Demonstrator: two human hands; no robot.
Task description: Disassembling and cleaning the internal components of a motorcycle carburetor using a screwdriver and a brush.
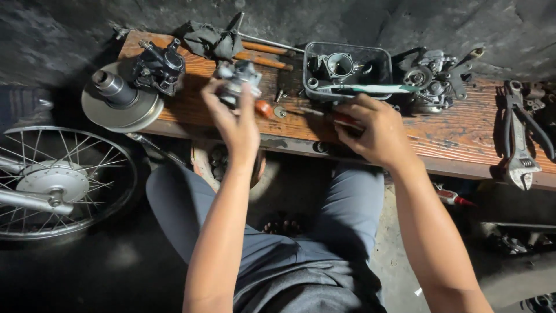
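My left hand (pixel 234 119) is raised over the wooden plank (pixel 452 130) and grips a small grey metal carburetor part (pixel 238 78) between its fingers. Just below that part an orange-capped piece (pixel 263 108) shows beside the thumb. My right hand (pixel 373 130) rests on the plank with its fingers closed around a red-handled tool (pixel 341 119), whose thin shaft points left toward a few small loose parts (pixel 280 111). A black tray (pixel 382 58) holding a carburetor body (pixel 337 65) and a toothbrush (pixel 362 88) sits just beyond my right hand.
A pulley disc (pixel 119 98) and a black engine part (pixel 157 66) sit at the plank's left end. Another carburetor (pixel 434 78) lies right of the tray. Pliers and an adjustable wrench (pixel 521 139) lie far right. A spoked wheel (pixel 58 182) stands at left. Wooden-handled tools (pixel 263 55) lie behind.
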